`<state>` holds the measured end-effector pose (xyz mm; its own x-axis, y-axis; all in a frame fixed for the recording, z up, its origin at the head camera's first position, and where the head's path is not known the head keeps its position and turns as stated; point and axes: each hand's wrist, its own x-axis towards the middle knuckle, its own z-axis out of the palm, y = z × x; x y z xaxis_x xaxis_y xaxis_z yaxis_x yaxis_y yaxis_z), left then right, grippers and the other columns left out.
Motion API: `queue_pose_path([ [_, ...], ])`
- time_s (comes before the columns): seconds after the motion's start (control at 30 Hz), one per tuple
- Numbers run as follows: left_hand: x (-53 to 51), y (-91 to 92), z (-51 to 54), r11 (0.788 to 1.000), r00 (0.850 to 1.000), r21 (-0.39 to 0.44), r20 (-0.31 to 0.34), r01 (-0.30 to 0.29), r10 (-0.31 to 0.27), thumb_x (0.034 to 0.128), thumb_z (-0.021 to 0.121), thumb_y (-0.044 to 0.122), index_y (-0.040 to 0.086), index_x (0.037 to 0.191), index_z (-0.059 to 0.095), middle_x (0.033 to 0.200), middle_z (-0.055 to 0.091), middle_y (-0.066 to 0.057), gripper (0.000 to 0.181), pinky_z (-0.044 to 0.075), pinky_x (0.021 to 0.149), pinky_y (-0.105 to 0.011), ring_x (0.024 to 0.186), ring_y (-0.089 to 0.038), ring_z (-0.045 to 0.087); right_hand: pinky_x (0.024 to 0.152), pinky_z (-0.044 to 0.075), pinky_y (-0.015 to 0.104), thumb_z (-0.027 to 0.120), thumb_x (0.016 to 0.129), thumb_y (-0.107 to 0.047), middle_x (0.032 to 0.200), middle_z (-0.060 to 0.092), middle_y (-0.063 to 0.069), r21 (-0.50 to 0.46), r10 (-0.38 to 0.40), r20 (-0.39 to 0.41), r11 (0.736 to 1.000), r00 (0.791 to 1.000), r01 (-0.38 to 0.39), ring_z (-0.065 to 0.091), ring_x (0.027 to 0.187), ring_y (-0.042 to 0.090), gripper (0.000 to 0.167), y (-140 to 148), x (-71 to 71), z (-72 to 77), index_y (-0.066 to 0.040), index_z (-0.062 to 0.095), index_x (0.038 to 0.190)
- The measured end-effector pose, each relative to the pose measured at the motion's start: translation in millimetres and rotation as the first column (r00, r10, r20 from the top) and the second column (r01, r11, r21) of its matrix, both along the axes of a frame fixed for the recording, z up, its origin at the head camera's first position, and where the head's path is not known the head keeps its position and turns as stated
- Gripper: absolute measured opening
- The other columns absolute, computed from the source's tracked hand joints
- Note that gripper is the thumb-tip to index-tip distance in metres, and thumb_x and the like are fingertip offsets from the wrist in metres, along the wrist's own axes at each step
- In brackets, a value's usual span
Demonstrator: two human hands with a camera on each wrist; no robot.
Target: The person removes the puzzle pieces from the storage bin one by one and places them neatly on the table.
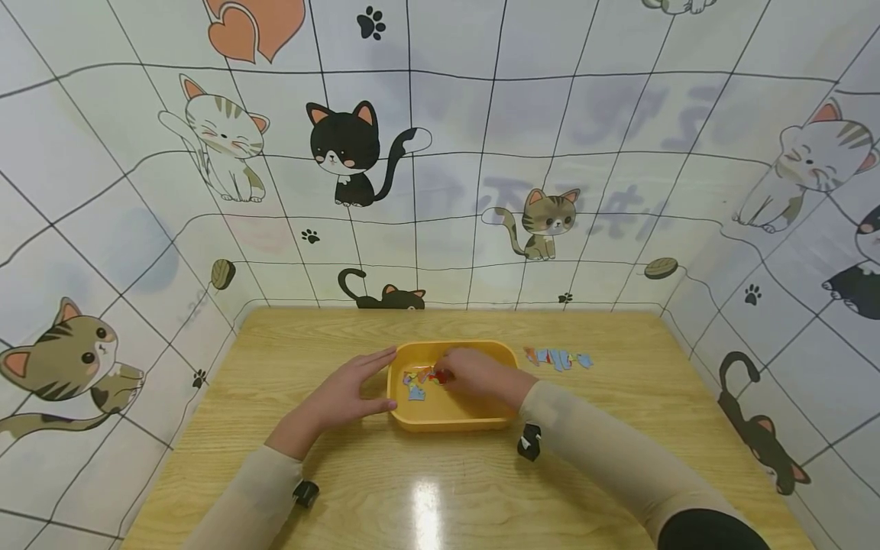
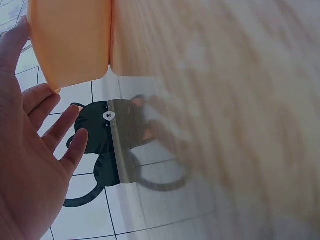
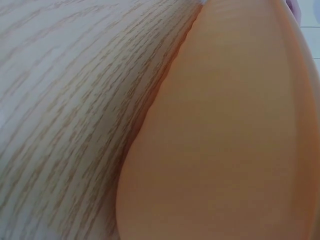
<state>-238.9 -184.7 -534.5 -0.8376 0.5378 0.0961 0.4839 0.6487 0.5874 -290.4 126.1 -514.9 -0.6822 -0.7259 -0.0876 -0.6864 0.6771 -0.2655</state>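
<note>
A shallow, round-cornered yellow tray (image 1: pixel 455 425) sits flat there. I can see small blue, yellow and red pieces (image 1: pixel 416 393) clustered inside, toward its left end.

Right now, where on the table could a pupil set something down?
The table is bare between the two sleeves, on the near side of the tray, and to the right of the loose pieces. The tray is crowded: cutouts in its left half, the right hand over the middle, the left hand at its left end.
</note>
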Motion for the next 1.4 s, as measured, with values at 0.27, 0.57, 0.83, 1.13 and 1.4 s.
queue_pose_path([
  [0.27, 0.3, 0.2, 0.9, 1.0, 1.0, -0.001, 0.003, -0.001, 0.001, 0.0959, 0.087, 0.049, 0.02, 0.172, 0.044, 0.179, 0.035, 0.009, 0.092, 0.032, 0.129, -0.064, 0.163, -0.033, 0.036, 0.08, 0.052, 0.032, 0.081, 0.102, -0.012, 0.094, 0.064, -0.004, -0.041, 0.019, 0.013, 0.999, 1.0, -0.019, 0.055, 0.086, 0.014, 0.008, 2.8, -0.4, 0.4, -0.009, 0.079, 0.109],
  [0.57, 0.9, 0.7, 1.7, 1.0, 1.0, -0.009, 0.002, -0.005, 0.005, 0.0957, 0.087, 0.051, 0.021, 0.172, 0.043, 0.179, 0.034, 0.009, 0.093, 0.032, 0.129, -0.064, 0.163, -0.033, 0.036, 0.08, 0.053, 0.032, 0.08, 0.099, -0.011, 0.091, 0.066, -0.005, -0.049, 0.017, -0.008, 0.999, 1.0, -0.018, 0.056, 0.084, 0.013, 0.005, 4.3, -0.7, -1.2, -0.01, 0.078, 0.103],
  [0.83, 0.5, 0.9, 1.8, 1.0, 1.0, -0.012, 0.005, -0.007, 0.007, 0.0958, 0.087, 0.05, 0.021, 0.172, 0.043, 0.179, 0.034, 0.01, 0.093, 0.032, 0.129, -0.064, 0.163, -0.033, 0.036, 0.079, 0.052, 0.031, 0.084, 0.099, -0.018, 0.093, 0.064, -0.005, -0.048, -0.006, 0.012, 0.999, 1.0, 0.007, 0.055, 0.085, 0.013, 0.011, 4.8, 2.1, -0.4, -0.012, 0.078, 0.106],
  [1.13, 0.1, 0.4, 1.9, 1.0, 1.0, -0.013, 0.006, -0.004, 0.004, 0.0955, 0.086, 0.053, 0.022, 0.172, 0.043, 0.179, 0.034, 0.01, 0.093, 0.032, 0.129, -0.064, 0.163, -0.033, 0.036, 0.084, 0.055, 0.032, 0.084, 0.097, -0.018, 0.098, 0.067, -0.006, -0.031, -0.047, 0.014, 0.998, 0.999, 0.047, 0.058, 0.089, 0.013, 0.014, 3.3, 3.6, -3.7, -0.014, 0.078, 0.109],
  [1.4, 0.6, 0.8, 2.0, 1.0, 1.0, -0.013, 0.003, -0.003, 0.003, 0.0962, 0.086, 0.05, 0.021, 0.172, 0.043, 0.179, 0.034, 0.009, 0.093, 0.032, 0.129, -0.064, 0.163, -0.033, 0.035, 0.083, 0.054, 0.032, 0.084, 0.094, -0.014, 0.099, 0.064, -0.006, -0.034, -0.065, 0.015, 0.997, 0.998, 0.065, 0.057, 0.089, 0.013, 0.02, 5.3, 7.7, -1.7, -0.014, 0.076, 0.112],
])
